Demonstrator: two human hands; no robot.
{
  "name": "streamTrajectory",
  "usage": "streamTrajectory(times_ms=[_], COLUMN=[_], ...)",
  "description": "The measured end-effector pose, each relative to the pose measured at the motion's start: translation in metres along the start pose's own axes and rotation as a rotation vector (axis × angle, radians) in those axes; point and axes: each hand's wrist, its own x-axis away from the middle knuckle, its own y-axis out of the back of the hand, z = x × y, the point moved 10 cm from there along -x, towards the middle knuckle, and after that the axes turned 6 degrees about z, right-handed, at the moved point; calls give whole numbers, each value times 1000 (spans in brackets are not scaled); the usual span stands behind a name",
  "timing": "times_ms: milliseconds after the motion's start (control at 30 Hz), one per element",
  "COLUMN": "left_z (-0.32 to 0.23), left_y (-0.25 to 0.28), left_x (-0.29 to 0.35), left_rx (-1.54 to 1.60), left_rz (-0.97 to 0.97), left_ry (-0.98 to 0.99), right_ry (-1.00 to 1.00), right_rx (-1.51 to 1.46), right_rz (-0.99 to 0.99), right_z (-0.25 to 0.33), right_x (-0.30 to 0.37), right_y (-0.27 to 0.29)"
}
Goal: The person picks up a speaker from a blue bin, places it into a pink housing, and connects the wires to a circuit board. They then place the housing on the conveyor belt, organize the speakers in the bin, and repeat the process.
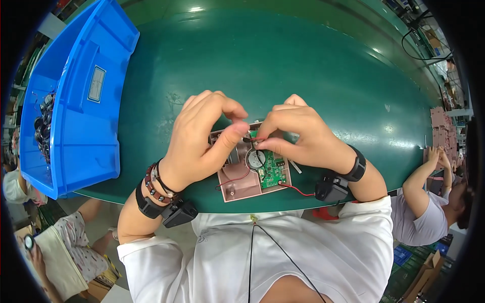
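A pink plastic housing [242, 193] lies open at the table's near edge, in front of me. Inside it are a green circuit board [274, 171], a round silver speaker-like disc [256, 158] and thin red and black wires [259, 151]. My right hand [300, 132] pinches the wires above the board between thumb and forefinger. Over the housing's upper left part, my left hand [202, 136] is curled, with thumb and forefinger tips close together; whatever they may hold is too small to make out. A red wire [299, 191] runs out past the housing's right edge.
A large blue bin [91, 131] stands on the left of the green table [323, 65], with dark wired parts [45, 121] inside. A small pale strip [295, 166] lies right of the housing. Stacked pink housings [440, 129] and another person's hands [437, 156] are at far right.
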Motion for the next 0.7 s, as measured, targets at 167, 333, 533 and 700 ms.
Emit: streamTrajectory(times_ms=[167,333,533,700], left_z=[-8,7,14,-1], left_y=[-11,-10,-14,-16], left_x=[-3,2,2,-1], left_rx=[19,27,156,23], left_rz=[122,30,17,52], left_ry=[-39,30,91,4], right_ry=[-59,-41,52,54], right_rx=[-362,-181,-36,-50], right_rz=[-57,-48,-127,-132], right_z=[-19,-20,-13,-8], right_x=[-2,0,-1,-1], right_y=[2,-2,0,1])
